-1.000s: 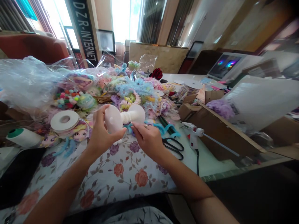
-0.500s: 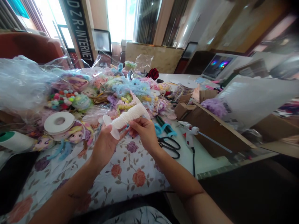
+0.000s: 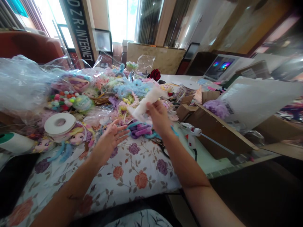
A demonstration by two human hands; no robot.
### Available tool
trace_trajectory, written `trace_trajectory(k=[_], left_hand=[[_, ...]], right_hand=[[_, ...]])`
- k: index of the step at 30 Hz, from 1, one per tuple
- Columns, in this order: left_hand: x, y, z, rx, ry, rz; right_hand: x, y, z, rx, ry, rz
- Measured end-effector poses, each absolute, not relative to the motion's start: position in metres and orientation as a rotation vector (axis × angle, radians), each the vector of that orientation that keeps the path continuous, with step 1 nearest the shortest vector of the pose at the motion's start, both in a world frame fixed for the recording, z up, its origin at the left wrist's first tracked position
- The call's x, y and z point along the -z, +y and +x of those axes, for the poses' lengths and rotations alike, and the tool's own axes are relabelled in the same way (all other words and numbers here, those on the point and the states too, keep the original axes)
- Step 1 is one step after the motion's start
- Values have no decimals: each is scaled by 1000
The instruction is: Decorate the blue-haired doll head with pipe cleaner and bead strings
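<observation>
My right hand grips a spool of white beaded trim, which is smeared by motion and raised above the pile. To its left my left hand holds nothing, its fingers stretched out and palm turned inward. Beneath the spool lies a bundle of purple and blue fuzzy strips. Black-handled scissors rest under my right forearm, mostly covered by it. Below both hands spreads a floral cloth.
A glue gun with a glue stick lies right, beside a cardboard box. At left are a white ribbon roll, a thread cone and colourful pompoms. Plastic bags and a dark red rose sit farther back.
My left hand has let go of the spool and opened. My right hand has carried the spool up and to the right, uncovering the purple strips and shifting my forearm over the scissors.
</observation>
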State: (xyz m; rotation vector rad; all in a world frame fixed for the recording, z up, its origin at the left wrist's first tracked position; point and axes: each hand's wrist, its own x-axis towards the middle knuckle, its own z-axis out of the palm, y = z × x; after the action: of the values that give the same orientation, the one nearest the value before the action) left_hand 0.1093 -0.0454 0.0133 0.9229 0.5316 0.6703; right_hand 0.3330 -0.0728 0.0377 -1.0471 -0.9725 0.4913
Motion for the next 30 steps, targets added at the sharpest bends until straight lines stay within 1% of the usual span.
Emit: trace_trajectory(k=[2, 3, 4, 5, 7, 10, 19, 23, 30], left_hand=[[-17, -39, 95, -734, 607, 958], [-18, -35, 87, -782, 633, 966], [-19, -32, 79, -837, 653, 967], [-19, -29, 72, -893, 670, 960], [-15, -24, 62, -995, 708, 932], [-3, -21, 59, -1141, 784, 901], [40, -8, 72, -1623, 1085, 1185], [51, -7, 69, -1634, 1098, 1264], [55, -8, 73, -1614, 1142, 1301]], right_hand=[[-44, -61, 385, -138, -936, -1163], [-47, -56, 414, 13, -906, -1289], [-49, -52, 441, 135, -861, -1466], [-50, -48, 466, 176, -817, -1543], [-50, -45, 506, 229, -757, -1659], [-47, -43, 538, 278, -716, -1841], [-48, -1, 563, 321, -898, -2184], [-41, 11, 570, 339, -982, -2305], [-19, 9, 571, 346, -1165, -2482]])
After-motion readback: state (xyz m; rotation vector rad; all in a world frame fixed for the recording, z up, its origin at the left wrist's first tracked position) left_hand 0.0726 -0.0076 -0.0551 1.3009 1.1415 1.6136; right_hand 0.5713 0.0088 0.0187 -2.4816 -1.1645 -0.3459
